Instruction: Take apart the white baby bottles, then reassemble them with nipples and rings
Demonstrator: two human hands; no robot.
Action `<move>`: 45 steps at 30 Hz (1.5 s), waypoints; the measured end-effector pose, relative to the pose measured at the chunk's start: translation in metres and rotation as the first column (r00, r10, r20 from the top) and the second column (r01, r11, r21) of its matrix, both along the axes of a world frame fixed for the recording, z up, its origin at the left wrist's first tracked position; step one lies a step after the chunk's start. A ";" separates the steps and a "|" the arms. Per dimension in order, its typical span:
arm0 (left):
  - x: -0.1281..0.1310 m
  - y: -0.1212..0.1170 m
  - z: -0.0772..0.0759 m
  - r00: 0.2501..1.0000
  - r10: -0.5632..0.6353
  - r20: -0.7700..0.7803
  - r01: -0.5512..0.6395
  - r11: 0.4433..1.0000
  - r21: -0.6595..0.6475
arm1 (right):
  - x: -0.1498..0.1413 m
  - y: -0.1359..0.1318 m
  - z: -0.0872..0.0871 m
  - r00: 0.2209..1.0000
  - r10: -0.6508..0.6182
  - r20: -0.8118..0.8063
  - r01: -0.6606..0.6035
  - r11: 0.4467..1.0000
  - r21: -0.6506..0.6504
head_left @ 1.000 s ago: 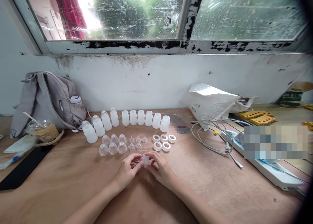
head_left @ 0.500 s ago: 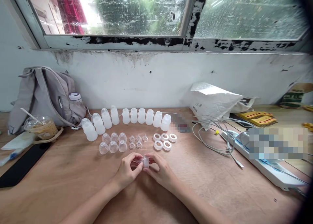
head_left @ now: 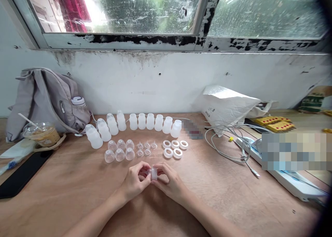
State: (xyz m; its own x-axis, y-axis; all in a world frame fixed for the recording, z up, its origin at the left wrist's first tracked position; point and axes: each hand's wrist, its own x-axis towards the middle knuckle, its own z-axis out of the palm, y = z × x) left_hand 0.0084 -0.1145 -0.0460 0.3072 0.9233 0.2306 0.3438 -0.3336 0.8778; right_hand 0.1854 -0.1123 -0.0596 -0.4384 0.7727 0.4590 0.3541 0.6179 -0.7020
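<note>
Between my hands, just above the table, is a whitish screw ring turned on its side. My right hand grips this ring between thumb and fingers. My left hand pinches a clear bottle nipple at the ring's left side; fingers partly hide it. Beyond them lie several clear nipples, with dome caps to their left and white rings to their right. Behind these stand several open frosted baby bottles. Farther left are bottles with clear caps.
At left are a grey backpack, an iced drink cup and a black phone. On the right lie coiled white cables, a power strip and a white bag. A wall with a window closes off the back.
My hands stay nearly in place, both still on the ring and nipple. The ring's side shows slightly more. The camera view has shifted a little.
</note>
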 end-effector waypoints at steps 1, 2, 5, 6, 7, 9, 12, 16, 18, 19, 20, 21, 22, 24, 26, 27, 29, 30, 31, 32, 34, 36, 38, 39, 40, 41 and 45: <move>0.001 0.000 0.000 1.000 0.006 -0.010 -0.006 1.000 0.013 | 0.000 0.000 0.000 1.000 0.003 -0.001 -0.003 1.000 -0.004; 0.001 0.000 0.000 1.000 0.009 -0.017 -0.009 1.000 0.023 | 0.000 0.000 0.000 1.000 0.007 -0.003 -0.007 1.000 -0.008; 0.003 -0.001 -0.001 1.000 0.012 -0.027 -0.011 0.999 0.047 | -0.001 0.000 0.000 1.000 0.017 -0.011 -0.017 1.000 -0.017; 0.003 -0.001 -0.001 0.999 0.018 -0.030 -0.017 0.999 0.051 | -0.001 0.000 0.000 1.000 0.021 -0.015 -0.022 1.000 -0.022; 0.003 -0.001 0.000 0.999 0.030 -0.034 -0.029 0.998 0.050 | -0.002 -0.001 0.000 0.999 0.027 -0.019 -0.028 0.999 -0.030; 0.003 -0.002 0.001 0.997 0.056 -0.048 -0.054 0.998 0.043 | -0.002 -0.002 0.000 0.999 0.038 -0.029 -0.039 0.998 -0.049; 0.002 -0.002 0.002 0.997 0.062 -0.047 -0.061 0.998 0.025 | -0.003 -0.004 0.002 0.999 0.040 -0.034 -0.042 0.997 -0.062; 0.001 0.000 -0.001 0.999 0.042 0.014 -0.042 0.999 -0.012 | -0.001 -0.004 0.008 0.998 0.051 -0.042 -0.054 0.995 -0.087; 0.000 0.002 -0.005 0.997 0.036 0.068 -0.033 0.999 -0.042 | 0.000 -0.003 0.009 0.997 0.054 -0.059 -0.061 0.992 -0.113; 0.000 0.002 -0.006 0.994 0.036 0.101 -0.030 0.998 -0.061 | 0.001 -0.002 0.010 0.996 0.051 -0.074 -0.060 0.990 -0.131; 0.000 0.003 -0.007 0.990 0.039 0.135 -0.028 0.996 -0.080 | 0.002 -0.002 0.010 0.995 0.046 -0.093 -0.060 0.986 -0.156; -0.001 0.004 -0.008 0.985 0.044 0.167 -0.028 0.995 -0.096 | 0.002 -0.001 0.010 0.992 0.040 -0.116 -0.061 0.981 -0.185; -0.001 0.004 -0.009 0.980 0.049 0.193 -0.029 0.994 -0.108 | 0.002 -0.001 0.010 0.990 0.033 -0.140 -0.063 0.975 -0.213; -0.001 0.004 -0.008 0.975 0.053 0.216 -0.026 0.992 -0.124 | 0.001 0.000 0.009 0.984 0.011 -0.178 -0.057 0.965 -0.256; -0.001 0.003 -0.006 0.977 0.051 0.206 -0.026 0.992 -0.126 | 0.001 0.002 0.008 0.981 -0.033 -0.191 -0.019 0.964 -0.266; 0.000 0.003 -0.005 0.980 0.054 0.190 -0.032 0.992 -0.121 | 0.000 0.002 0.008 0.980 -0.067 -0.186 0.017 0.965 -0.261; 0.000 0.003 -0.003 0.986 0.072 0.148 -0.058 0.994 -0.097 | 0.001 0.004 0.007 0.975 -0.145 -0.166 0.102 0.964 -0.246; 0.000 0.003 -0.003 0.989 0.084 0.123 -0.074 0.994 -0.084 | 0.001 0.005 0.007 0.971 -0.182 -0.156 0.142 0.961 -0.239; 0.000 0.004 -0.003 0.991 0.093 0.094 -0.087 0.994 -0.071 | 0.001 0.006 0.007 0.967 -0.212 -0.145 0.174 0.956 -0.235; 0.000 0.004 -0.003 0.993 0.101 0.064 -0.098 0.994 -0.057 | 0.002 0.006 0.007 0.963 -0.231 -0.137 0.196 0.953 -0.233; -0.001 0.004 -0.003 0.994 0.108 0.001 -0.108 0.994 -0.026 | 0.003 0.007 0.006 0.961 -0.247 -0.128 0.212 0.948 -0.239; -0.002 0.005 -0.004 0.991 0.110 -0.070 -0.109 0.994 0.017 | 0.004 0.007 0.005 0.961 -0.247 -0.123 0.213 0.947 -0.239; -0.002 0.006 -0.005 0.984 0.110 -0.138 -0.103 0.993 0.053 | 0.004 0.007 0.004 0.961 -0.248 -0.119 0.216 0.948 -0.235; -0.002 0.006 -0.006 0.980 0.109 -0.164 -0.099 0.993 0.069 | 0.004 0.007 0.004 0.962 -0.248 -0.117 0.215 0.947 -0.237; -0.002 0.006 -0.007 0.977 0.107 -0.183 -0.093 0.992 0.083 | 0.003 0.007 0.003 0.962 -0.246 -0.115 0.214 0.947 -0.239; -0.002 0.006 -0.008 0.975 0.105 -0.197 -0.088 0.991 0.097 | 0.003 0.007 0.003 0.963 -0.246 -0.114 0.213 0.946 -0.243; -0.001 0.005 -0.007 0.965 0.110 -0.236 -0.075 0.985 0.153 | 0.002 0.007 0.004 0.964 -0.240 -0.113 0.209 0.949 -0.237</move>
